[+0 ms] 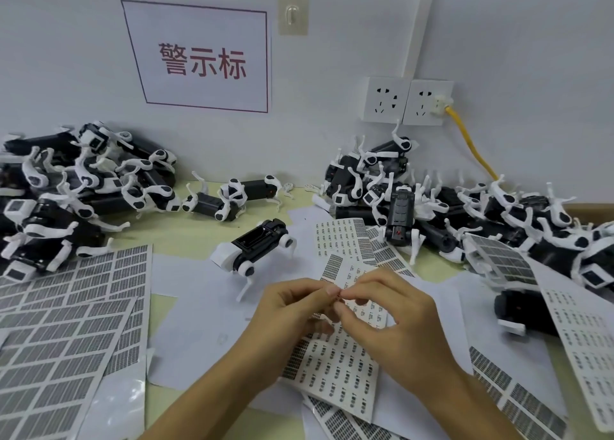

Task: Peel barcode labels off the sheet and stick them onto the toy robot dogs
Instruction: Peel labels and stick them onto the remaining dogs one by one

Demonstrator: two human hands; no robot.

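A single head-worn view looks forward and down from above the near edge of a table (186, 243); wide-angle, so straight edges bow toward the frame's borders; it faces a white wall (498, 40) filling the upper half of the frame, with a wall sign (202, 57) at upper centre-left and sockets (408, 100) right of centre; the left hand (289, 313) and right hand (392, 313) sit close to the lens at lower centre, forearms running off the bottom edge; piles of toy robot dogs (76, 187) lie farther off at middle left and middle right; no second view shares the scene.
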